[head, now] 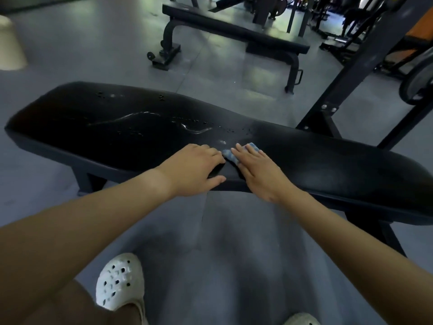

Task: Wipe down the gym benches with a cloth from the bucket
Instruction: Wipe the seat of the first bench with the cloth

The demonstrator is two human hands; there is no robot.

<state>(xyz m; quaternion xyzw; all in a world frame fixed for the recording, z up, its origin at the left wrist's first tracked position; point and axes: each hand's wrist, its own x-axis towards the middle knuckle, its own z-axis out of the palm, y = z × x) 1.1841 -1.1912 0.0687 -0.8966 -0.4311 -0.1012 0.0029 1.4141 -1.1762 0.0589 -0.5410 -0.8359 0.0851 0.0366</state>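
cloth: blue; on near bench pad, between both hands, mostly under right fingers
right hand: flat, fingers straight, pressing cloth
left hand: relaxed on pad; fingertips just beside cloth, gripping nothing

Both arms reach forward, the left hand and right hand palm-down side by side, fingers straight.

Left hand, right hand bare; white perforated clogs.

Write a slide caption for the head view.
Right hand presses a blue cloth onto a wet black gym bench, left hand beside it; a second bench stands behind.
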